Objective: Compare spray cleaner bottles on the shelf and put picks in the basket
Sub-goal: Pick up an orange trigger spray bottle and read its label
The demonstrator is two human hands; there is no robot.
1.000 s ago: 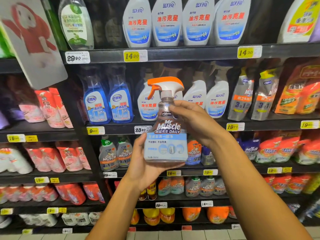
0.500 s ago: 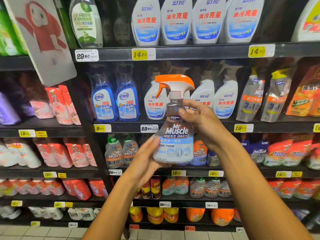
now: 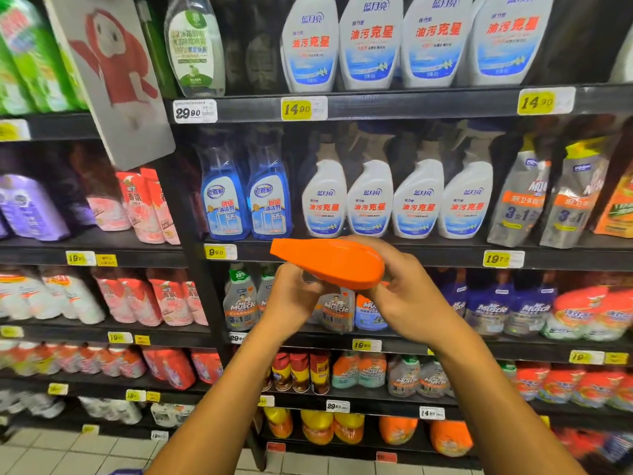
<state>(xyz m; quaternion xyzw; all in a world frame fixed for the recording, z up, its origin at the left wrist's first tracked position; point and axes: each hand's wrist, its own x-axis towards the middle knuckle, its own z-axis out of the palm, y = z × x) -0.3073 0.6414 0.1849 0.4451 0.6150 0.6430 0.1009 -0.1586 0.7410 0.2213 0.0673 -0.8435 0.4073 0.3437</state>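
- Spray bottle (image 3: 330,265): held in front of the shelves, tipped so that its orange trigger head faced the camera, nozzle pointing left; the body was hidden behind the head and the hands.
- Left hand (image 3: 291,296): fingers curled round the bottle just under the orange head, gripping it from the left.
- Right hand (image 3: 409,293): fingers wrapped round the rear of the head and the neck, gripping it from the right.
- Shelf unit (image 3: 394,106): black, several tiers, yellow and white price tags along the edges.
- Blue glass-cleaner bottles (image 3: 248,204): two, upright, side by side on the tier just above the held bottle.
- White spray bottles (image 3: 394,200): four in a row, just right of the blue pair; a similar row stood on the tier above.
- Grey refill pouches (image 3: 544,204): two, right of the white row, leaning slightly.
- Mr Muscle bottles (image 3: 241,303): on the tier behind the hands, partly hidden.
- Tiled floor (image 3: 68,454): visible at lower left.
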